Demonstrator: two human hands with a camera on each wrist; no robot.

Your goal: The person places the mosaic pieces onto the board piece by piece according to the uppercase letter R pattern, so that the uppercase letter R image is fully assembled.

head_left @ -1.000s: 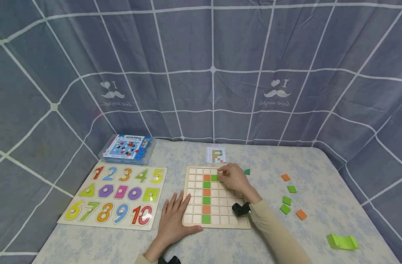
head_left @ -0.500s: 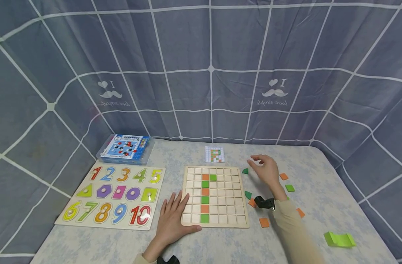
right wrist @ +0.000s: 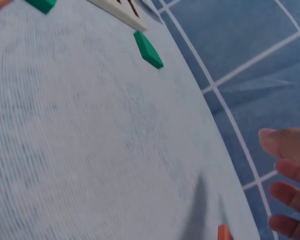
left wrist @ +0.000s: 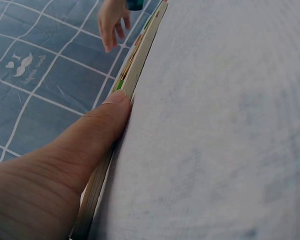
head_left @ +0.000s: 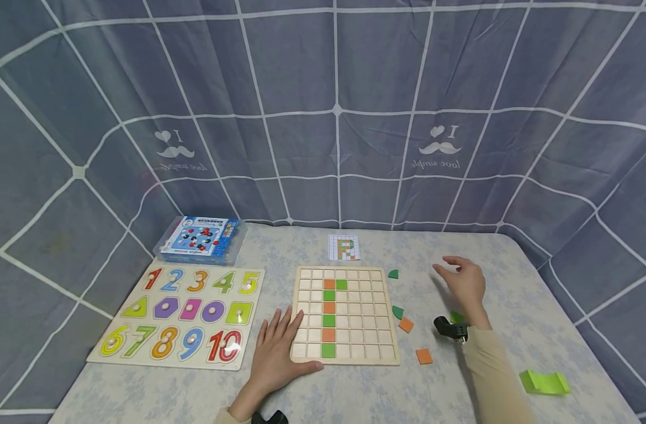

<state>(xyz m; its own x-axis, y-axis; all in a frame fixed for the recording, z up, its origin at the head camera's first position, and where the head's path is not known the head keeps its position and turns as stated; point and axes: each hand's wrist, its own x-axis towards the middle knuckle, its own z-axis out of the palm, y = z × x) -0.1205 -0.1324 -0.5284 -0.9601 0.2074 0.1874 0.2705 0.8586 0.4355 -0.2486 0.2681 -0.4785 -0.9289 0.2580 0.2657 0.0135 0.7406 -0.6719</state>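
My left hand (head_left: pixel 280 356) rests with spread, straight fingers on the left side of a wooden grid board (head_left: pixel 367 321). In the left wrist view, the thumb presses against the board's edge (left wrist: pixel 140 62). Orange and green square tiles fill one column of the board, and a single green tile (head_left: pixel 341 284) sits beside the top one. Off to the right of the board, my right hand (head_left: pixel 463 285) hovers above the table, fingers apart and holding nothing. A loose green tile (head_left: pixel 457 317) lies partly hidden under its wrist; other tiles there are covered by the hand and arm.
Between board and right arm lie two orange tiles (head_left: pixel 424 356) and two dark green rounded pieces (head_left: pixel 398 312). A small pattern card (head_left: pixel 344 247) is behind the board. A number puzzle (head_left: pixel 179 330) and a plastic box (head_left: pixel 199 239) stand left; a light green block (head_left: pixel 545 383) is at right.
My right hand has left the board's top row, where the green tile stays, and moved right over the loose tiles. The left hand has kept its place on the board.
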